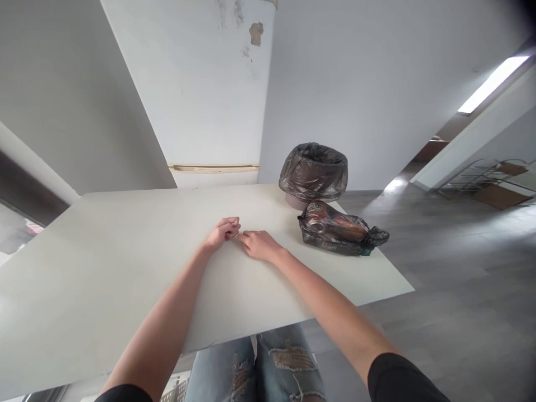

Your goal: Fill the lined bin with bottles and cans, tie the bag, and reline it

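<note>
My left hand [225, 231] is above the white table [125, 268], its fingers curled into a loose fist with nothing visible in them. Just right of it, my right hand [260, 245] lies palm down on the tabletop. Its fingers are partly stretched toward the left hand, the tips close to it. Further right lies a knotted black plastic bag [341, 229], see-through enough to show cans or similar packages inside. Behind that bag stands a small bin [296, 202] lined with a black bin bag [313, 173], folded over its rim.
A white fridge [201, 89] with worn patches stands against the table's far edge, beside a grey wall [335, 84]. Grey flooring [452, 324] extends past the table's right edge. Cardboard [502, 195] and a wire rack [464, 177] are at the far right.
</note>
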`<act>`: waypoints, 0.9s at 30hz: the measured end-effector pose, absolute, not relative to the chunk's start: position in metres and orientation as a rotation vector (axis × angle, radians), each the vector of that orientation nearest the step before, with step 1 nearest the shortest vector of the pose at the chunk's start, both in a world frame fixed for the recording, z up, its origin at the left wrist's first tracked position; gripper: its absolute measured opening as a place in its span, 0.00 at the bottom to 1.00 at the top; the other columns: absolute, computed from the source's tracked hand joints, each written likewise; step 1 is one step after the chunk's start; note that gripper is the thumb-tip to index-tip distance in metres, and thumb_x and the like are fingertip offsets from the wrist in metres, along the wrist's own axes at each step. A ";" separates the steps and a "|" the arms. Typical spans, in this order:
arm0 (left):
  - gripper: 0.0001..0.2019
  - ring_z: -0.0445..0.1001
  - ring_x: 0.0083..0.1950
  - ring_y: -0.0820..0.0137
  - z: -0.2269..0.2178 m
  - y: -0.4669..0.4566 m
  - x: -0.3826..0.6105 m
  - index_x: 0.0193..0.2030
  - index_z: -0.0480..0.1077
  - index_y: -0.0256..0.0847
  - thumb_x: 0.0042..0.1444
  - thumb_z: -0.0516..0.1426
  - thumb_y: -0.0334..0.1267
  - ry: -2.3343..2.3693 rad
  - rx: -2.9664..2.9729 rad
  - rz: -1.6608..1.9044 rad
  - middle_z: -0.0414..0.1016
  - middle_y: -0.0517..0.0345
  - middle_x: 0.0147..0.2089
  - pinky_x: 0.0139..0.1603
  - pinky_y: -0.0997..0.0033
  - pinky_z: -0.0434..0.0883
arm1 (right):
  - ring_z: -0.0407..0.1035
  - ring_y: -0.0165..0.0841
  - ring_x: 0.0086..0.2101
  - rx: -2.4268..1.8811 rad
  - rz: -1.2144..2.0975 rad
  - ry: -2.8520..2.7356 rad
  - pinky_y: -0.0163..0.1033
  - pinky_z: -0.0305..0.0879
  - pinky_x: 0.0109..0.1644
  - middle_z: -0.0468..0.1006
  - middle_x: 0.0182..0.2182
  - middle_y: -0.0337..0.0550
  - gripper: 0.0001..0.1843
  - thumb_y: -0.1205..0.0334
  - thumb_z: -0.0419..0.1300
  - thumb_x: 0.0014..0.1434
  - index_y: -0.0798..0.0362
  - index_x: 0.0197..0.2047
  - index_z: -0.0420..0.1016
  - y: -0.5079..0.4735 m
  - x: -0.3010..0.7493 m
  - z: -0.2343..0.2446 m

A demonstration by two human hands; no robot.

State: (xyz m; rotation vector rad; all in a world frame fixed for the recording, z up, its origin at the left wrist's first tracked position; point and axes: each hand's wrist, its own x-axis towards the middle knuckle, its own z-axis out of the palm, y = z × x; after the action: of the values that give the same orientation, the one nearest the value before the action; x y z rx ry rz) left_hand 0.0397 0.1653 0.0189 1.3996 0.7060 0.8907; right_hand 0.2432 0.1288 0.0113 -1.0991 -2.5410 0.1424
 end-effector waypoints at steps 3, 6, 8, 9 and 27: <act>0.19 0.40 0.25 0.76 0.015 0.167 0.041 0.28 0.46 0.45 0.54 0.58 0.40 0.693 1.404 0.890 0.41 0.67 0.26 0.29 0.68 0.38 | 0.73 0.43 0.40 -1.261 -0.045 -2.271 0.45 0.66 0.48 0.80 0.36 0.48 0.06 0.66 0.57 0.64 0.48 0.39 0.76 0.094 0.278 0.019; 0.22 0.42 0.24 0.76 0.009 0.170 0.043 0.28 0.48 0.44 0.57 0.62 0.42 0.683 1.436 0.895 0.44 0.68 0.24 0.29 0.69 0.40 | 0.71 0.49 0.44 -1.506 -0.267 -1.836 0.55 0.66 0.55 0.78 0.39 0.57 0.15 0.61 0.48 0.71 0.51 0.45 0.77 0.058 0.361 0.028; 0.24 0.43 0.24 0.76 0.006 0.171 0.043 0.27 0.48 0.44 0.59 0.63 0.44 0.677 1.481 0.898 0.46 0.68 0.23 0.28 0.69 0.41 | 0.72 0.51 0.45 -1.603 -0.456 -1.463 0.59 0.65 0.57 0.77 0.39 0.59 0.18 0.56 0.48 0.71 0.54 0.46 0.77 0.044 0.431 0.034; 0.25 0.43 0.24 0.77 0.005 0.171 0.044 0.26 0.48 0.44 0.60 0.63 0.45 0.674 1.503 0.896 0.46 0.68 0.23 0.28 0.69 0.42 | 0.72 0.51 0.48 -1.615 -0.525 -1.311 0.59 0.65 0.59 0.78 0.42 0.59 0.18 0.54 0.49 0.70 0.55 0.47 0.77 0.041 0.466 0.035; 0.21 0.78 0.34 0.68 0.009 0.172 0.047 0.38 0.72 0.38 0.59 0.66 0.57 0.722 1.464 0.989 0.80 0.52 0.34 0.36 0.69 0.72 | 0.74 0.46 0.46 -1.436 0.645 -1.673 0.51 0.70 0.54 0.81 0.45 0.51 0.21 0.42 0.60 0.65 0.51 0.48 0.74 0.105 0.331 0.011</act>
State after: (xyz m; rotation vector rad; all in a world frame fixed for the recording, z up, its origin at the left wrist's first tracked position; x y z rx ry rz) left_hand 0.0474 0.1715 0.0086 1.4642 0.7224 0.9888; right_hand 0.3309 0.1053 0.0113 -1.4359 -1.6731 0.6452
